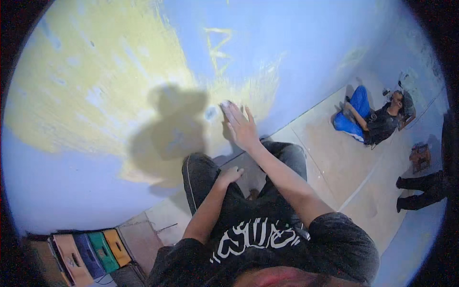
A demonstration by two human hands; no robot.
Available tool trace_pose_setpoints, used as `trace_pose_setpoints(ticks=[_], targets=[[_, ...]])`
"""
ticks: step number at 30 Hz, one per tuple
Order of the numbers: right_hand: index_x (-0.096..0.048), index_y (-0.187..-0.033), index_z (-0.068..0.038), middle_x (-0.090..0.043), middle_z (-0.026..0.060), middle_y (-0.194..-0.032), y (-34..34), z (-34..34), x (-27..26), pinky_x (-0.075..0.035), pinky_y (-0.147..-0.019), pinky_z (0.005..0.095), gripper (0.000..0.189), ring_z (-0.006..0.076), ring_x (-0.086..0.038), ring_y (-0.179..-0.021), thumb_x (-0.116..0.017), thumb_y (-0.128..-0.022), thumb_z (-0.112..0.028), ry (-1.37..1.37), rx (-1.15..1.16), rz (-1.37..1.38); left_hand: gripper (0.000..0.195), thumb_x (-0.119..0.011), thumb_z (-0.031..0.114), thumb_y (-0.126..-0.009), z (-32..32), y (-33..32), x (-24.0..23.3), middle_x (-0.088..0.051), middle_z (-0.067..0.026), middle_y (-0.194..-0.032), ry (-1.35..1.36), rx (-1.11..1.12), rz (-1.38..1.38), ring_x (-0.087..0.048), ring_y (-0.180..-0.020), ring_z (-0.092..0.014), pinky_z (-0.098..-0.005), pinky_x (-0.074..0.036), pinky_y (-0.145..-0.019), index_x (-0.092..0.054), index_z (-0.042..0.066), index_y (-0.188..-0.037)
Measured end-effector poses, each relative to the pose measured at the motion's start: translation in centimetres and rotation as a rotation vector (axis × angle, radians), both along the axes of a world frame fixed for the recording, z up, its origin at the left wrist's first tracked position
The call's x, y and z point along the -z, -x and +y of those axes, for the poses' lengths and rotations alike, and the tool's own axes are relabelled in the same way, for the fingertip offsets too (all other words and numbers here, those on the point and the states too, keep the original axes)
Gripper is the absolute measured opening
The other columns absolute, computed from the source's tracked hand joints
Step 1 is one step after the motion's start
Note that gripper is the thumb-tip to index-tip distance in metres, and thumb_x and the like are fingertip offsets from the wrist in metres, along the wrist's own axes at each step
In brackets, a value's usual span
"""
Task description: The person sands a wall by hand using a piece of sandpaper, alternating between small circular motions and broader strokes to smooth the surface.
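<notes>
A blue wall point(287, 32) with broad, rough yellowish patches point(136, 53) stands in front of me. My right hand point(242, 129) reaches out to it, fingers extended and pressed flat against a yellowish part. Under its fingertips is a small pale grey pad point(226, 104), too blurred to name exactly. Left of those fingertips, a small bluish spot point(210, 113) shows through the yellow. My left hand point(230, 175) rests loosely by my left thigh, and I see nothing in it. A zigzag yellow mark point(218, 48) is on the wall above my right hand.
Several coloured cases with handle slots point(102, 251) stand at the lower left. On the tiled floor point(322, 154) to the right, a person point(376, 120) sits against another wall. A reddish-brown object point(420, 157) and another person's dark-trousered legs point(423, 190) are at the far right.
</notes>
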State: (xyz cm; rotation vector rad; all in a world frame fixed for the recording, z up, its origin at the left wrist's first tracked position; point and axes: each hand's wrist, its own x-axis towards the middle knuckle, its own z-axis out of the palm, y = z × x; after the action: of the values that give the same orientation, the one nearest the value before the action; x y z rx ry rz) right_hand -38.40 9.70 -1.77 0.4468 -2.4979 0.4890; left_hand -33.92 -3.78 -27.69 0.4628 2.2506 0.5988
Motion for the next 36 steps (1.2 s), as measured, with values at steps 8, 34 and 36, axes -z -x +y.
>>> trace_pose_setpoints(ticks=[8, 34, 36], targets=[[-0.054, -0.141, -0.014, -0.065, 0.0192, -0.124, -8.3, 2.5, 14.4, -0.042, -0.104, 0.0424, 0.044, 0.033, -0.06, -0.119, -0.038, -0.103, -0.029, 0.58, 0.266, -0.821, 0.063, -0.041, 0.051, -0.098, -1.5, -0.4, -4.3, -0.057, -0.027, -0.13, -0.128, -0.065, 0.154, -0.054, -0.123, -0.042, -0.0476, -0.042, -0.102, -0.06, -0.003, -0.123], [-0.057, -0.124, -0.003, -0.067, 0.0082, -0.108, -7.9, 3.0, 17.8, -0.053, -0.086, 0.0357, 0.03, 0.0216, -0.065, -0.094, -0.047, -0.103, -0.023, 2.419, -0.531, -1.152, 0.074, -0.066, 0.028, -0.091, 1.6, -3.6, -13.5, -0.041, -0.0254, -0.141, -0.729, -0.311, 0.668, -0.035, -0.136, -0.041, -0.0479, -0.028, -0.114, -0.03, -0.002, -0.147], [-0.058, -0.123, -0.005, -0.067, 0.0074, -0.109, -8.4, 4.3, 19.1, -0.054, -0.085, 0.0354, 0.027, 0.0207, -0.065, -0.096, -0.049, -0.101, -0.019, 2.415, -0.626, -1.225, 0.073, -0.065, 0.026, -0.089, 2.9, -4.2, -13.4, -0.036, -0.0269, -0.144, -0.654, -0.231, 0.832, -0.033, -0.135, -0.044, -0.0505, -0.029, -0.111, -0.032, -0.003, -0.148]])
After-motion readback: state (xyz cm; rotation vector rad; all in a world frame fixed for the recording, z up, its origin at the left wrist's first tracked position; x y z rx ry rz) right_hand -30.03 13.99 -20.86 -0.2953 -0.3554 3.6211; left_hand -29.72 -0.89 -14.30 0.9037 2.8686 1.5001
